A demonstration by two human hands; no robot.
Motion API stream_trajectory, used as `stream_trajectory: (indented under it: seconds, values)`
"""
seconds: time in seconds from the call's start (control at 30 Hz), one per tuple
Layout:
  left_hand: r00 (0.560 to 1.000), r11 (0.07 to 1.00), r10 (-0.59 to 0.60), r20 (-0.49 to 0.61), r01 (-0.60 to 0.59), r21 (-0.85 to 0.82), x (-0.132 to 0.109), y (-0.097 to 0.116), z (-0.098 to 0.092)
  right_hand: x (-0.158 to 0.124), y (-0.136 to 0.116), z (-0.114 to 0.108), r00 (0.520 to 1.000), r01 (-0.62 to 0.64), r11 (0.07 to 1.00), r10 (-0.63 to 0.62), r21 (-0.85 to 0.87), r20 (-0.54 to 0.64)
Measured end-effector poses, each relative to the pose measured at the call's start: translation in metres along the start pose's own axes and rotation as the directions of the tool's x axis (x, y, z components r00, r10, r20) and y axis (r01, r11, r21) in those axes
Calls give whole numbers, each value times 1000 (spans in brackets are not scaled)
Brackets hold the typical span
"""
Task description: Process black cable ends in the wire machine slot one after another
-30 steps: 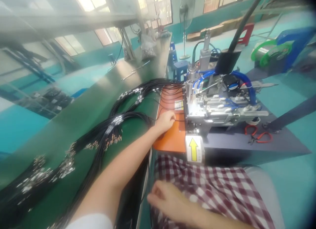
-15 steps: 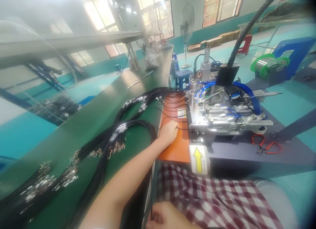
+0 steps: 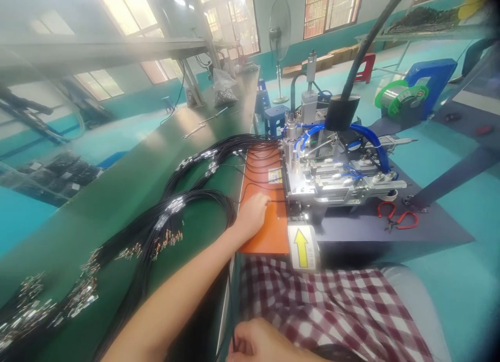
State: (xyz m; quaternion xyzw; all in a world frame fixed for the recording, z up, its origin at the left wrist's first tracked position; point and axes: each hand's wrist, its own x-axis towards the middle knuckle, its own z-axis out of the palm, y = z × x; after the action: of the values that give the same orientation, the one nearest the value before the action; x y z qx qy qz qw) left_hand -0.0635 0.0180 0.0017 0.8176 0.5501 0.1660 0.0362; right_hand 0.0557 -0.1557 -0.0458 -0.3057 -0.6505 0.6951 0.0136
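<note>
My left hand point(image 3: 253, 217) rests over the orange plate point(image 3: 269, 236) at the machine's front edge. Its fingers are pinched on a thin black cable point(image 3: 278, 201) that runs into the silver machine point(image 3: 324, 187). Low in the view, by the bench edge, my right hand point(image 3: 258, 342) is closed on a black cable point(image 3: 233, 337) hanging beside my lap. Whether both hands hold the same cable cannot be seen. Several other black cables point(image 3: 258, 156) cross the plate toward the machine. Bundles of black cables point(image 3: 203, 195) with bare copper ends lie left of my forearm.
The green bench point(image 3: 128, 195) runs along the left. Red-handled pliers point(image 3: 406, 220) lie on the machine's grey table point(image 3: 359, 234). A thick black hose point(image 3: 363, 60) rises above the machine. A green wire spool point(image 3: 390, 99) and a standing fan point(image 3: 279, 34) are farther back.
My view has turned slightly right, so the scene sits farther left. Both hands keep nearly the same places, still closed on cable.
</note>
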Motion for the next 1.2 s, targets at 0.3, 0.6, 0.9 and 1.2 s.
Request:
stream_trajectory:
  seconds: [0.3,0.6,0.9,1.2]
  values:
    - [998,997,7,-63,-2,82,-31,-20,-46,-2,-4,-4,1000,-14,1000,14,12,19]
    - [944,881,-324,67,275,385,-32,-142,-88,2,14,0,999,41,997,-43,73,29]
    - [887,769,-451,100,330,547,-18,-145,-69,-2,9,-7,1000,16,995,-18,101,19]
    - [897,783,-443,7,383,490,1,-131,-54,-8,-2,-12,1000,10,995,-8,97,-12]
